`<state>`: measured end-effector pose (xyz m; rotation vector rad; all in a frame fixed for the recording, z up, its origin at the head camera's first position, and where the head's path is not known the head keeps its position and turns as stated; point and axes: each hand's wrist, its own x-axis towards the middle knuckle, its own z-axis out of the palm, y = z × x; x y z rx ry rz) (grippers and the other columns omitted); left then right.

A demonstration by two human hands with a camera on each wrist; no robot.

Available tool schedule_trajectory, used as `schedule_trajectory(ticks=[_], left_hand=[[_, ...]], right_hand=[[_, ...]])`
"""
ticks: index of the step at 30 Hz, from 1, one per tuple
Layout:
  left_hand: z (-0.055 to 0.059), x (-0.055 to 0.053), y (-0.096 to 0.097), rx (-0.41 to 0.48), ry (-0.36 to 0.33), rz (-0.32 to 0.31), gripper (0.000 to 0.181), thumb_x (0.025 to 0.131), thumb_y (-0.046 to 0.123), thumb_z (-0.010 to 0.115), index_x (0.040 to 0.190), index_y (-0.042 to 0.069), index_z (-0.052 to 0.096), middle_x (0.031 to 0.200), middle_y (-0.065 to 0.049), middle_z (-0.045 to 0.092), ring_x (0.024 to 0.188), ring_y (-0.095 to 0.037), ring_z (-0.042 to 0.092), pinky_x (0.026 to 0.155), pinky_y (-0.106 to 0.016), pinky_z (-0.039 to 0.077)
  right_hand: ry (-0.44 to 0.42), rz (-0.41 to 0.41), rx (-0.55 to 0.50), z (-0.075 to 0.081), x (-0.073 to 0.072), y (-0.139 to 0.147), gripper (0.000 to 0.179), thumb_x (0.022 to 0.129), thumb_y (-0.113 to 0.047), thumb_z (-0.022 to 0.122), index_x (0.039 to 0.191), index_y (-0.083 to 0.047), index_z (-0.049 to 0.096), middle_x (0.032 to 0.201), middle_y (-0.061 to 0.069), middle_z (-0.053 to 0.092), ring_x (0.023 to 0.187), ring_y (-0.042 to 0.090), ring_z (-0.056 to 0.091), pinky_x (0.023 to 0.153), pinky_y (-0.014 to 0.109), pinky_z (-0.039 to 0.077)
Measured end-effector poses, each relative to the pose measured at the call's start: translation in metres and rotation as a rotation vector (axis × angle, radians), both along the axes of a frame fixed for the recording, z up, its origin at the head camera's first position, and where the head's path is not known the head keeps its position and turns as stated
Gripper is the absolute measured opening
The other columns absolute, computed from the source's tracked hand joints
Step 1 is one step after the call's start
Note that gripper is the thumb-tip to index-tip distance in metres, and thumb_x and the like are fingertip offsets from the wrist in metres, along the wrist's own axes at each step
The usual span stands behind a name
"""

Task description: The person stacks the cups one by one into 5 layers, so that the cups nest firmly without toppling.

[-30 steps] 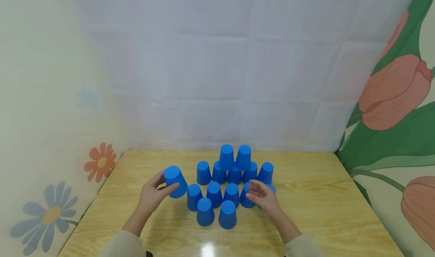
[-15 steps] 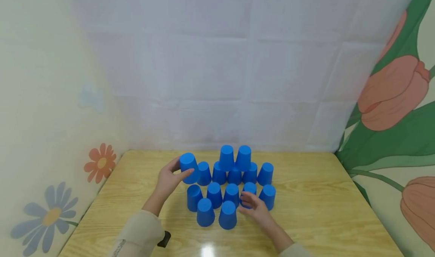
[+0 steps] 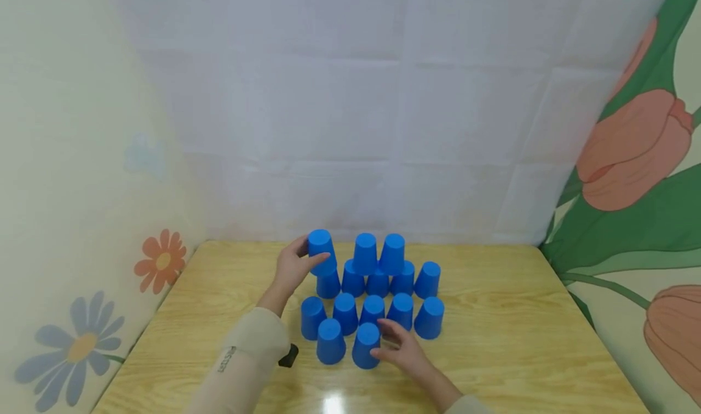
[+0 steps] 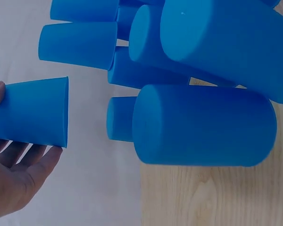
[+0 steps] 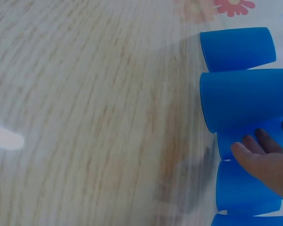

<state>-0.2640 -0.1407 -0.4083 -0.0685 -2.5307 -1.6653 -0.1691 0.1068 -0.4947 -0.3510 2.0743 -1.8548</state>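
My left hand [image 3: 296, 268] holds a blue cup [image 3: 321, 252] upside down between thumb and fingers, just over the leftmost cup [image 3: 328, 285] of the back row. In the left wrist view, the held cup [image 4: 30, 113] has its rim facing the neighbouring cups, and the left fingers [image 4: 35, 167] lie along its side. My right hand [image 3: 404, 352] is beside the front right cup [image 3: 366, 346], fingers relaxed and apart, thumb near the cup's side. The right wrist view has these fingers [image 5: 252, 155] in front of several blue cups, gripping none.
Two upside-down cups [image 3: 379, 254] stand on top of the back row. A middle row of several cups [image 3: 345, 314] and another front cup [image 3: 331, 342] stand nearer on the wooden table [image 3: 520, 329]. A white cloth [image 3: 328, 128] hangs behind.
My left hand has carried its cup right, up and away from me, to above the back row's left end. My right hand has moved left and nearer, from the middle row to the front right cup.
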Motion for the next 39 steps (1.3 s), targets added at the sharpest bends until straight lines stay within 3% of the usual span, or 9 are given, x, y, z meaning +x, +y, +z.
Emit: schedule_trajectory(ticks=[4, 7, 12, 17, 23, 39], left_hand=[[-0.003, -0.007, 0.007, 0.007, 0.014, -0.006, 0.059, 0.076, 0.031, 0.065, 0.126, 0.008, 0.043, 0.123, -0.014, 0.046, 0.112, -0.030, 0.041, 0.088, -0.045, 0.036], [-0.004, -0.012, 0.011, 0.010, 0.017, 0.005, 0.056, 0.077, 0.028, 0.066, 0.125, 0.007, 0.045, 0.122, -0.014, 0.047, 0.112, -0.030, 0.041, 0.089, -0.044, 0.036], [-0.007, -0.022, 0.021, -0.011, -0.021, 0.018, 0.057, 0.077, 0.028, 0.065, 0.126, 0.008, 0.043, 0.124, -0.014, 0.045, 0.114, -0.031, 0.039, 0.089, -0.045, 0.035], [-0.012, -0.029, 0.028, -0.028, -0.052, 0.038, 0.057, 0.078, 0.028, 0.064, 0.127, 0.009, 0.042, 0.125, -0.014, 0.044, 0.115, -0.031, 0.038, 0.090, -0.044, 0.034], [-0.017, -0.030, 0.031, -0.034, -0.064, 0.059, 0.056, 0.079, 0.026, 0.063, 0.127, 0.007, 0.040, 0.126, -0.015, 0.042, 0.116, -0.032, 0.036, 0.091, -0.046, 0.033], [-0.022, -0.027, 0.039, -0.072, -0.072, 0.068, 0.055, 0.080, 0.022, 0.062, 0.127, 0.004, 0.039, 0.125, -0.018, 0.042, 0.115, -0.035, 0.036, 0.091, -0.049, 0.032]], right_hand=[[-0.015, -0.008, -0.002, -0.003, 0.001, -0.004, 0.055, 0.080, -0.021, 0.062, 0.127, -0.005, 0.039, 0.125, 0.020, 0.040, 0.112, 0.039, 0.036, 0.086, 0.050, 0.036], [0.000, -0.013, 0.004, -0.014, -0.003, -0.006, 0.055, 0.079, -0.022, 0.063, 0.126, -0.007, 0.040, 0.125, 0.019, 0.040, 0.112, 0.038, 0.037, 0.086, 0.051, 0.035], [0.055, -0.018, 0.035, -0.015, -0.003, -0.010, 0.052, 0.079, -0.024, 0.063, 0.123, -0.006, 0.043, 0.122, 0.017, 0.044, 0.109, 0.037, 0.040, 0.085, 0.051, 0.036], [0.043, -0.051, 0.054, -0.017, -0.004, -0.013, 0.054, 0.077, -0.026, 0.065, 0.123, -0.007, 0.043, 0.122, 0.017, 0.043, 0.109, 0.037, 0.040, 0.085, 0.052, 0.035], [0.017, -0.070, 0.017, -0.018, -0.004, -0.016, 0.058, 0.076, -0.026, 0.066, 0.126, -0.007, 0.041, 0.123, 0.016, 0.043, 0.110, 0.036, 0.039, 0.086, 0.053, 0.034], [0.007, -0.081, 0.052, -0.019, -0.005, -0.020, 0.057, 0.076, -0.022, 0.067, 0.125, -0.007, 0.043, 0.122, 0.017, 0.043, 0.109, 0.038, 0.039, 0.084, 0.053, 0.036]])
